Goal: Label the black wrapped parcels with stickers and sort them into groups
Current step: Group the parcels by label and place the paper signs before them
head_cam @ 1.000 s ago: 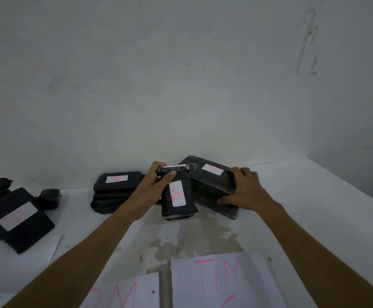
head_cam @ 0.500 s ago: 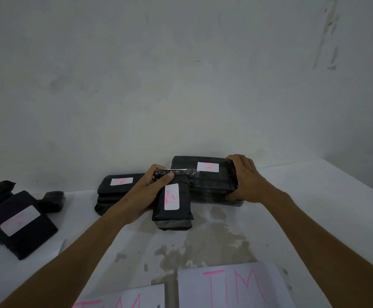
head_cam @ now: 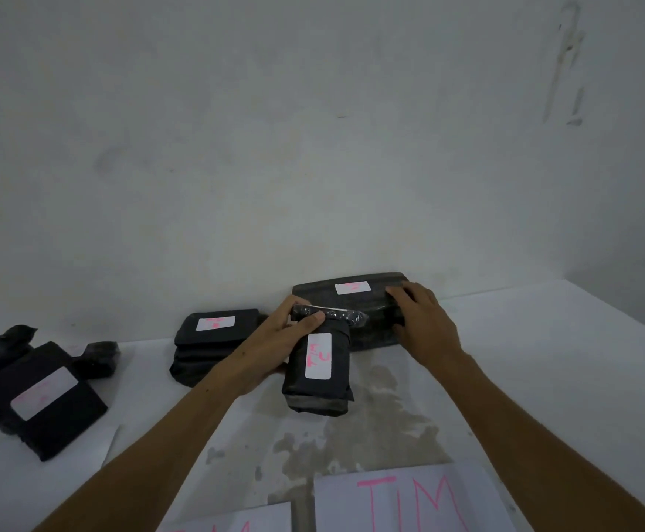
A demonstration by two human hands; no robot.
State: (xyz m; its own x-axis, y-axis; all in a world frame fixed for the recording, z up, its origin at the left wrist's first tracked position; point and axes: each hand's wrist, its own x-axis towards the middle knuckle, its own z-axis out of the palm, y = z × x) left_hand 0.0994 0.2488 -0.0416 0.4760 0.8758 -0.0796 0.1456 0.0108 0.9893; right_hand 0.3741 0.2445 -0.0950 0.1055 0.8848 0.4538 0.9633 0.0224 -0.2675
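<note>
Large parcel (head_cam: pixel 351 301) (apparently) shifted wallward under right hand (head_cam: pixel 424 320).

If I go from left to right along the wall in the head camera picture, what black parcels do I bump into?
Far-left parcel pile → stack with a white sticker on top → upright parcel that the left hand holds → long parcel by the wall, under the right hand.

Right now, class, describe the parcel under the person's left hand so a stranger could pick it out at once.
Start at the white wall behind the white table; three lots of black parcels sit along its foot. The small parcel stands before the long parcel under the right hand. The left hand holds its top, and its sticker alone runs lengthwise towards the camera.
</note>
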